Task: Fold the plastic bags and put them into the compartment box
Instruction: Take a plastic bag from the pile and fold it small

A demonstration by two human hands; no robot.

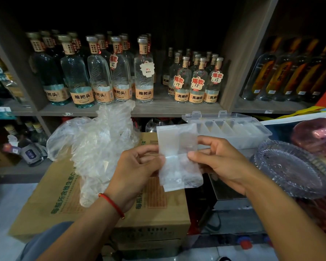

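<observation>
The person holds a partly folded plastic bag point(179, 157) upright between both hands, the left hand point(137, 170) pinching its left edge and the right hand point(220, 162) pinching its right edge with thumb and fingers. Folding looks midway. Next probably comes another fold, then slotting it into the open compartment box point(231, 129) just beyond, while the loose bag pile point(94, 147) waits on the carton point(60, 200) to the left.

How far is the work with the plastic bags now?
Done: some slots of the clear compartment box seem to hold folded bags, though this is hard to tell. In hand: the left hand and right hand pinch a partly folded bag, not yet in the box. Left: a crumpled pile of bags waits on the carton.
</observation>
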